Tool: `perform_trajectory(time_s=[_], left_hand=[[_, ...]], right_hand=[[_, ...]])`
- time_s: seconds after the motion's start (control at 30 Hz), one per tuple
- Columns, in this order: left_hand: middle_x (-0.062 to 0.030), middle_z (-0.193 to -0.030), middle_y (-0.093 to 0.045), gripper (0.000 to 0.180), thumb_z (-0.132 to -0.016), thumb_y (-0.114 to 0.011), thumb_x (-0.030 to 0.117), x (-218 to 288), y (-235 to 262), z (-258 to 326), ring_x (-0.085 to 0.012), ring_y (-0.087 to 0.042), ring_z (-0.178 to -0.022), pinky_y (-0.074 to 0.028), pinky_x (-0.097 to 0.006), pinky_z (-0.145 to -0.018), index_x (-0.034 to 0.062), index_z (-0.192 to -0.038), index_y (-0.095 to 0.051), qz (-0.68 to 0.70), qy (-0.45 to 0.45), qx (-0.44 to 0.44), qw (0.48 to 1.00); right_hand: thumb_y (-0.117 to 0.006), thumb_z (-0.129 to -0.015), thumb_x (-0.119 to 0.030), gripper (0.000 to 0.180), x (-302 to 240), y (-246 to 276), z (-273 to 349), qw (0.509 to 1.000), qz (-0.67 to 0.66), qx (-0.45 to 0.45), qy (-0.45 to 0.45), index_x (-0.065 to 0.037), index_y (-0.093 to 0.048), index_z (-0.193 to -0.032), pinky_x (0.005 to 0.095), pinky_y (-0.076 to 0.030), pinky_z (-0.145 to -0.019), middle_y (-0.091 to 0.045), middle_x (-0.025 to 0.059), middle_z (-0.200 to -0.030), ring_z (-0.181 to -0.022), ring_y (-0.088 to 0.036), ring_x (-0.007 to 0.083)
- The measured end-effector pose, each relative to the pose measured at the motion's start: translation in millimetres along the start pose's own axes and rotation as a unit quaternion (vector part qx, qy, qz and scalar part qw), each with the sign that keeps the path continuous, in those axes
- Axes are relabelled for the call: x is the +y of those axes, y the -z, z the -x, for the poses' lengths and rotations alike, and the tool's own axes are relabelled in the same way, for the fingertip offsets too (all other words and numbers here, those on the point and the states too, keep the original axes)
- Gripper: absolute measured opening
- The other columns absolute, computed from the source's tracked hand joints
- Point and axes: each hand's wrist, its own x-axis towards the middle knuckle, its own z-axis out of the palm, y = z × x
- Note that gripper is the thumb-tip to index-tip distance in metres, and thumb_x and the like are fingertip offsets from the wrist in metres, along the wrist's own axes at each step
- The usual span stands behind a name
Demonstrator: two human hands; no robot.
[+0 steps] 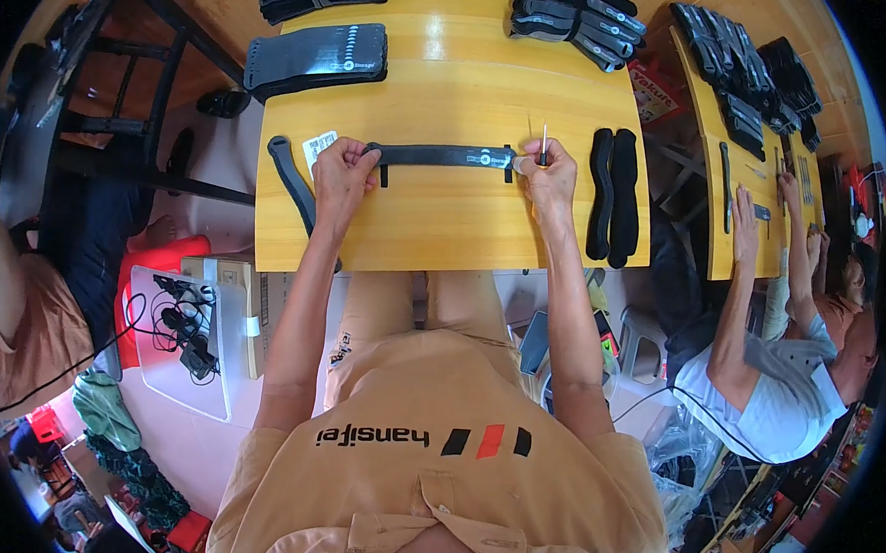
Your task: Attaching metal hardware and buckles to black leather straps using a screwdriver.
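Observation:
A black strap (434, 156) with pale print near its right end lies level across the wooden table. Two short black pieces (384, 176) stick out beneath it, one near each end. My left hand (342, 176) is closed, pinching the strap's left end between thumb and finger. At the other end, my right hand (548, 177) has its fingers closed on the strap. Between those fingers a slim pointed tool (544, 147) stands up; its kind is unclear, and a bit of orange shows below the hand. A white label (316, 148) lies partly behind my left hand.
A loose black strap (292, 183) lies at the table's (435, 241) left, and two dark fuzzy strips (611, 197) at its right. Stacks of black straps (319, 55) sit at the back. Co-workers (772, 394) work at a right-hand table. A clear bin (184, 343) holds cables.

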Motion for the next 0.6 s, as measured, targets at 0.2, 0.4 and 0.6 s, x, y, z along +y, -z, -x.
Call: perform_trajectory(time_s=[0.2, 0.4, 0.6], left_hand=[[-0.005, -0.063, -0.058, 0.013, -0.077, -0.066, 0.008, 2.7, 0.3, 1.5, -0.0088, -0.055, -0.049, -0.044, -0.02, -0.044, -0.0028, -0.08, -0.06, -0.007, -0.002, -0.003, 1.0], [-0.0046, -0.063, -0.058, 0.013, -0.078, -0.066, 0.009, 7.9, -1.5, 2.9, -0.0087, -0.055, -0.05, -0.045, -0.02, -0.044, -0.0027, -0.08, -0.059, -0.016, 0.005, 0.0, 1.0], [-0.0046, -0.063, -0.058, 0.012, -0.077, -0.066, 0.008, 5.2, -0.3, 1.3, -0.0087, -0.055, -0.048, -0.045, -0.021, -0.044, -0.0023, -0.078, -0.059, -0.017, 0.008, 0.002, 1.0]], right_hand=[[-0.062, -0.067, 0.008, 0.02, 0.1, -0.4, -0.2, 1.0, 0.006, 0.006, -0.002, -0.005, -0.053, -0.08, 0.0204, -0.027, -0.036, -0.047, -0.0018, -0.061, -0.042, -0.038, 0.005], [-0.065, -0.064, 0.003, 0.016, 2.7, 2.4, -0.8, 0.999, 0.023, 0.022, -0.021, -0.002, -0.057, -0.077, 0.0228, -0.041, -0.056, -0.055, 0.0015, -0.066, -0.06, -0.05, 0.0096], [-0.065, -0.063, 0.003, 0.015, 1.1, -0.3, 0.0, 0.999, 0.022, 0.032, -0.015, -0.001, -0.058, -0.076, 0.0228, -0.041, -0.056, -0.055, 0.0018, -0.065, -0.06, -0.05, 0.0097]])
